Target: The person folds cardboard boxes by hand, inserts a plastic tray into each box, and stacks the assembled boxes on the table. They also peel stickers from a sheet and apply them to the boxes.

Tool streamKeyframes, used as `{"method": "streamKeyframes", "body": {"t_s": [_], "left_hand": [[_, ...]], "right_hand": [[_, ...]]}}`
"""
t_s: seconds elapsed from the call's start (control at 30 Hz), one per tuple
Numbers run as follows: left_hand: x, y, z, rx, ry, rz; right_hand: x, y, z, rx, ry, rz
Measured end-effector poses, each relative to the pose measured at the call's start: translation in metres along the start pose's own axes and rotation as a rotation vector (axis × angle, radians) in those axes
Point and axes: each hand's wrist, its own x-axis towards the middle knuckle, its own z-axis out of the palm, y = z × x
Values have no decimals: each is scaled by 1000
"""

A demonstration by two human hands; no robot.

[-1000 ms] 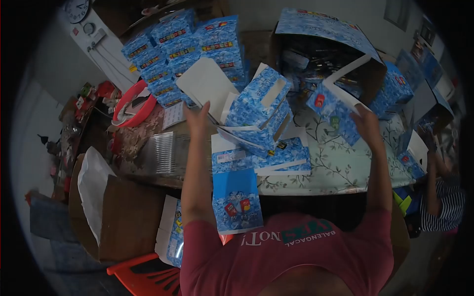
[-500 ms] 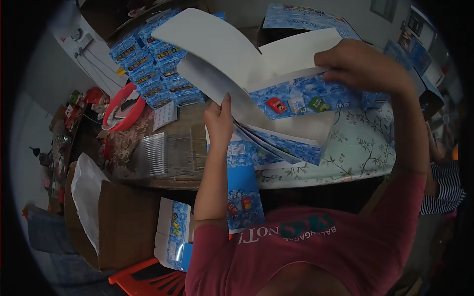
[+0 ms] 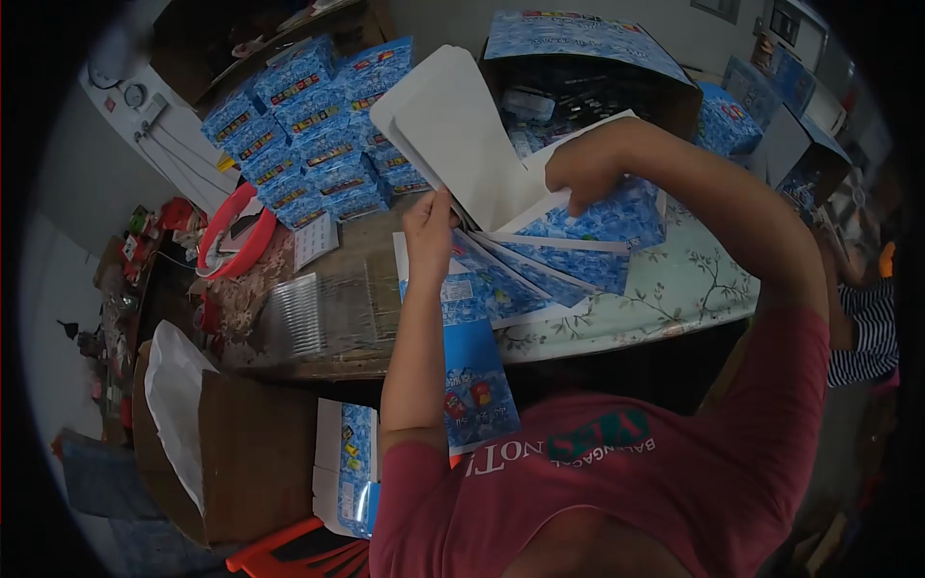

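Observation:
Several flat printed cardboard sheets (image 3: 568, 265), blue with ice patterns and white on the reverse, are fanned out over the table. My left hand (image 3: 430, 223) grips their left edges, thumb up. White panels (image 3: 462, 125) of the sheets stand up above that hand. My right hand (image 3: 586, 166) is closed at the upper edge of the top sheet, its fingers curled down over it; the fingertips are partly hidden. Beneath the fan, a blue printed sheet (image 3: 477, 371) hangs over the table's front edge.
Stacked blue boxes (image 3: 318, 144) stand at the back left, near a red ring (image 3: 236, 231). A large open carton (image 3: 597, 67) is behind the sheets. A brown carton (image 3: 255, 462) sits below the table (image 3: 694, 289). A person in striped clothing (image 3: 867, 332) is at the right.
My right hand has moved left and down with the top sheet. The raised white panels have swung more upright, and the sheets below are fanned wider. The camera view has shifted slightly.

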Motion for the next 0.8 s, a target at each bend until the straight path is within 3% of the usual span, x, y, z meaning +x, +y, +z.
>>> {"method": "streamKeyframes", "body": {"t_s": [0.07,0.13,0.17,0.3,0.4,0.53,0.6,0.67,0.73,0.8], "left_hand": [[-4,7,9,30,-58,12],[-17,14,26,232,-152,67],[-25,12,33,4,-171,-5],[-31,-9,33,-41,-392,-192],[-56,-2,51,-195,-463,-123],[-65,-9,47,425,-355,291],[-66,-45,19,703,-285,510],[-63,-110,-34,1052,-348,395],[-76,-161,-87,1662,-408,-42],[-81,-167,-107,1655,-388,-186]], "right_hand": [[5,-6,-6,-33,-65,-26],[13,-15,-13,93,18,21],[20,-17,-7,179,58,35],[14,-14,32,538,184,155],[-2,-14,59,830,358,270],[-51,10,100,1115,603,410],[-107,19,124,1193,726,518],[-174,12,158,1161,831,679],[-242,-5,190,1133,994,794],[-307,-35,222,1126,1156,948]]}}
